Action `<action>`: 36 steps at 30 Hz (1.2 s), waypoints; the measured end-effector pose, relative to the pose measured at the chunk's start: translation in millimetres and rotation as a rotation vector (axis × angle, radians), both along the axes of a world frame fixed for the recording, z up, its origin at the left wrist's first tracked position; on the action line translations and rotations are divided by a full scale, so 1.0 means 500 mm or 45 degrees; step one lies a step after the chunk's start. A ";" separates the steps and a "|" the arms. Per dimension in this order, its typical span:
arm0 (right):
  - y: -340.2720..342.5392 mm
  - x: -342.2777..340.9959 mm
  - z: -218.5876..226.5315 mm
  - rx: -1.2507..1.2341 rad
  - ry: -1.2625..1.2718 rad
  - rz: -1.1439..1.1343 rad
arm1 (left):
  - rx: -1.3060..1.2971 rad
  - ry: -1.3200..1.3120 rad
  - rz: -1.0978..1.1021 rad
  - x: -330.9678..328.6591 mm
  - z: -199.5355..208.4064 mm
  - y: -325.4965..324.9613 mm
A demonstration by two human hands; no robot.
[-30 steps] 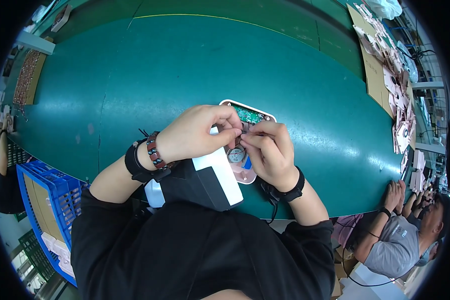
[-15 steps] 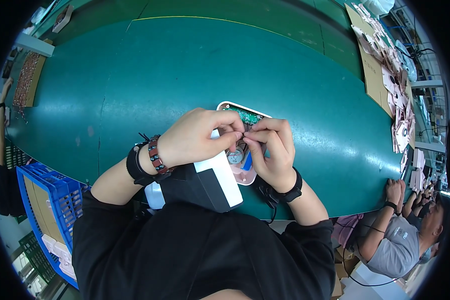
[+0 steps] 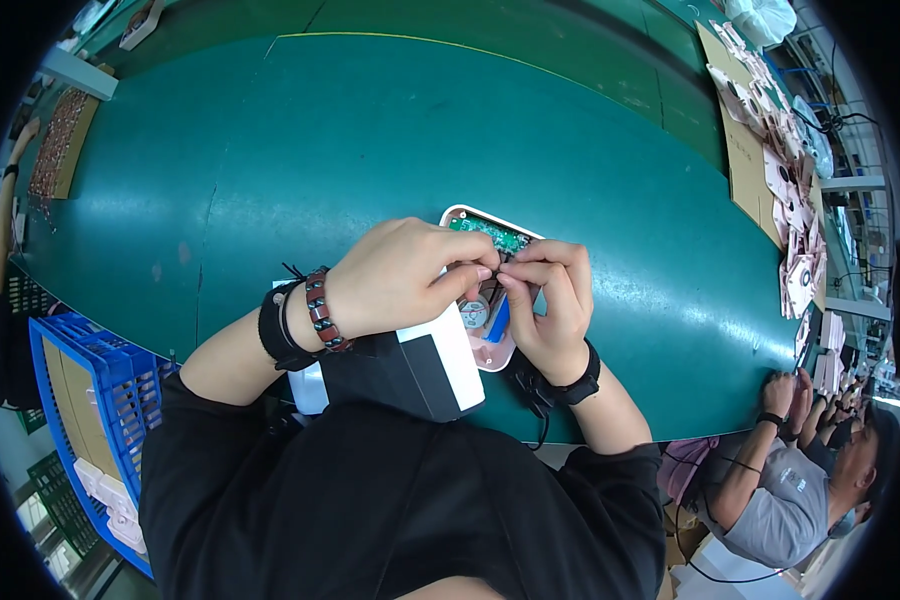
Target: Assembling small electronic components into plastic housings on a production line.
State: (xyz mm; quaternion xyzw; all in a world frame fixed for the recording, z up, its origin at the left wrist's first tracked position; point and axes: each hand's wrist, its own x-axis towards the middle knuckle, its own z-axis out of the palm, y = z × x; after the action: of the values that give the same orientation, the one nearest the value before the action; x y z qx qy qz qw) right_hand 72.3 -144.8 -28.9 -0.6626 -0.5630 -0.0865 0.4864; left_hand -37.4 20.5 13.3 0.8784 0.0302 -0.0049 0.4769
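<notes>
In front of me lies an open pale pink plastic housing (image 3: 492, 357) with a white rim. Inside it are a green circuit board (image 3: 490, 237), a blue block (image 3: 500, 325) and a round pale part (image 3: 474, 311) with thin wires. My left hand (image 3: 405, 275) is closed over the housing, thumb and forefinger pinching thin dark wires (image 3: 497, 272). My right hand (image 3: 553, 300) pinches the same wires from the other side, its fingertips almost touching the left ones. The wire ends are too small to make out. A black and white box (image 3: 437, 375) sits under my left forearm.
The green table (image 3: 320, 130) spreads ahead. Pink plastic parts (image 3: 785, 190) lie on cardboard at the right. A blue crate (image 3: 130, 390) stands at the left; bundled wires (image 3: 58, 150) lie farther back. A co-worker in grey (image 3: 780, 495) sits at the right.
Both hands stay pinched together over the housing, with only a slight shift of the fingertips. The whole view has moved a little. The co-worker's hands at the right have moved slightly apart.
</notes>
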 end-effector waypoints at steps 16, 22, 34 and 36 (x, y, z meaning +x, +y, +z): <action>0.000 -0.003 0.006 -0.025 0.065 -0.038 | 0.238 -0.235 0.116 -0.007 -0.008 -0.021; 0.004 -0.010 0.033 -0.210 0.190 -0.107 | 0.337 -0.335 0.239 -0.010 -0.019 -0.026; -0.004 0.003 0.017 -0.319 0.265 0.018 | 0.430 -0.384 0.272 -0.015 -0.027 -0.024; -0.003 0.000 0.015 -0.324 0.288 0.019 | 0.435 -0.384 0.270 -0.015 -0.027 -0.024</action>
State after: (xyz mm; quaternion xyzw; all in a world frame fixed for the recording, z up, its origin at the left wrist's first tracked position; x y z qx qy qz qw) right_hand 72.3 -146.0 -21.3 -0.7202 -0.5159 0.0644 0.4595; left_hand -44.8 8.7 -0.3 0.9289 0.0512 0.1815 0.3186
